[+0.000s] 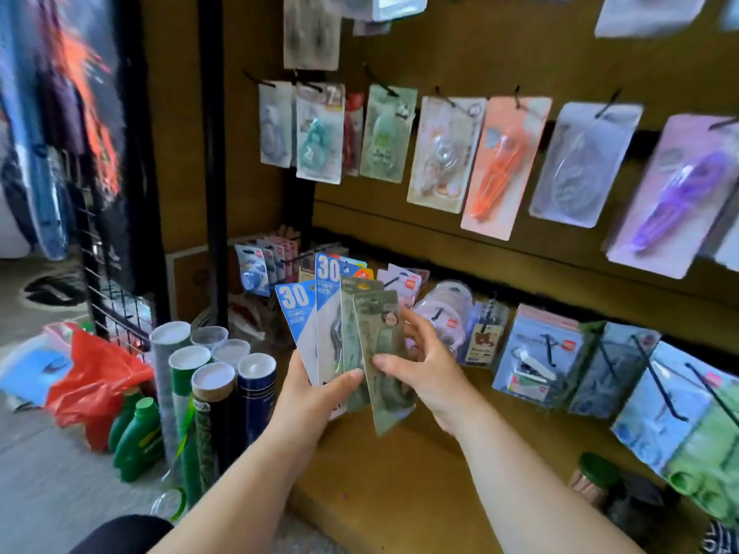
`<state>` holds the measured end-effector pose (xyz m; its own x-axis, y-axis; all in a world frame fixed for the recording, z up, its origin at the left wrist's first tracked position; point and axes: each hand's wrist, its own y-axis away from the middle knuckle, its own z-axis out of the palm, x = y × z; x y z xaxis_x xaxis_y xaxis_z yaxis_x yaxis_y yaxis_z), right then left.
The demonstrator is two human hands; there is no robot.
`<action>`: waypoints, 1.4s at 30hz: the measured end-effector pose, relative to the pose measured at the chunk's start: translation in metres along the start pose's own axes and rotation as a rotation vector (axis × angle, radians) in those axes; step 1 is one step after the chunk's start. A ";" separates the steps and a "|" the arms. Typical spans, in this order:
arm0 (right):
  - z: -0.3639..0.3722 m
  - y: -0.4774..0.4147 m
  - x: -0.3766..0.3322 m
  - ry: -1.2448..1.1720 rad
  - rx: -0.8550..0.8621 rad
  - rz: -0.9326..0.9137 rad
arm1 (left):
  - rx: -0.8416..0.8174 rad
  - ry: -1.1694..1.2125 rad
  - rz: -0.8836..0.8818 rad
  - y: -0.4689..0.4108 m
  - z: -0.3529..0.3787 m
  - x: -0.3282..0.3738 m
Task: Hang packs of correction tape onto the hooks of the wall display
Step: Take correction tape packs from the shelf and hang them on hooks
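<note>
Head view: a brown wall display (520, 241) with black hooks (606, 105) carries hanging packs (504, 161) of correction tape. Before its lower row, the left hand (316, 397) grips a fan of packs (328, 325); two blue ones read "30". The right hand (428, 369) pinches the front green pack (380, 345). Cardboard tubes (214, 379), green bottles (138, 433) and a red bag (96, 373) sit on the floor at left.

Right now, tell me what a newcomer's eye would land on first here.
The fan of packs at centre draws the eye first, held in the left grip, with the right grip pinching the front green pack. Next come the orange pack and the purple pack, hanging at upper right. On the floor at left, a red bag lies beside upright tubes.
</note>
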<state>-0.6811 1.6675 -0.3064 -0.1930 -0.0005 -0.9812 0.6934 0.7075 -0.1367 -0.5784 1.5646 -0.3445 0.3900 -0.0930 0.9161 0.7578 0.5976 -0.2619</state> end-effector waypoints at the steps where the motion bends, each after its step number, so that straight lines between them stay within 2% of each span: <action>1: 0.000 -0.002 -0.009 0.002 0.003 -0.016 | 0.013 0.001 0.014 -0.002 0.002 0.009; 11: -0.004 -0.030 -0.080 0.158 0.192 -0.082 | 0.097 0.056 0.060 -0.047 0.013 0.068; 24: 0.003 -0.089 -0.107 0.153 0.191 -0.142 | 0.197 0.087 0.053 -0.102 -0.001 0.093; 32: 0.006 -0.119 -0.111 -0.030 0.163 -0.120 | -0.011 0.119 -0.026 -0.117 -0.015 0.099; 42: 0.003 -0.122 -0.101 0.059 0.134 -0.093 | -0.250 0.047 -0.136 -0.125 -0.026 0.094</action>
<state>-0.7444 1.5793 -0.1905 -0.2988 -0.0171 -0.9542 0.7563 0.6056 -0.2477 -0.6231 1.4608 -0.2339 0.2958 -0.1994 0.9342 0.9078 0.3632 -0.2099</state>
